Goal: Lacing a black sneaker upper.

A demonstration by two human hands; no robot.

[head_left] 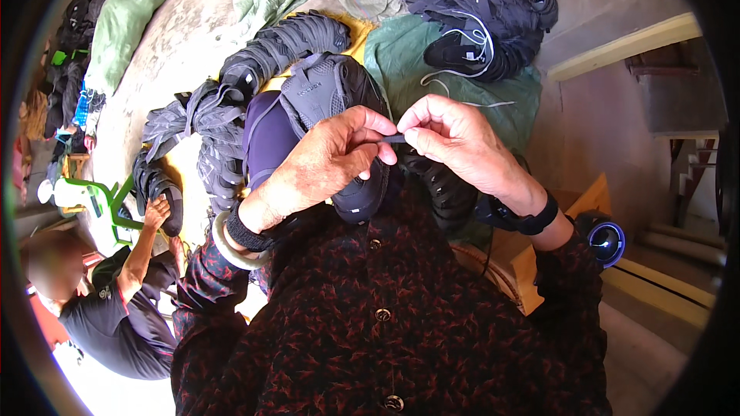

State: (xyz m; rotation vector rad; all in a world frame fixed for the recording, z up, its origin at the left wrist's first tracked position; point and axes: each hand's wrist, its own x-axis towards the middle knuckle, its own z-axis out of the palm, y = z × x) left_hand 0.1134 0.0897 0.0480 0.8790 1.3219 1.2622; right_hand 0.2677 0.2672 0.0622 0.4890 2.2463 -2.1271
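A short dark strip [395,139], too small to name more exactly, spans the gap between my two hands above my lap. My right hand [470,146] pinches one end between thumb and forefinger. The other end runs in among the curled fingers of my left hand [320,154], which closes on it. Below the hands, a grey and black shoe upper [327,88] rests against my purple-clad leg [270,127]. Its black toe part [361,199] shows under the left hand, near my shirt; the middle is hidden behind my fingers.
Stacked black shoe uppers [289,42] curve across the floor ahead. Another pile [486,8] with white cord [484,38] lies on green sacking [405,38]. A wooden box [590,200] stands at my right. At left, a co-worker [116,316] touches a shoe near a green stool [96,196].
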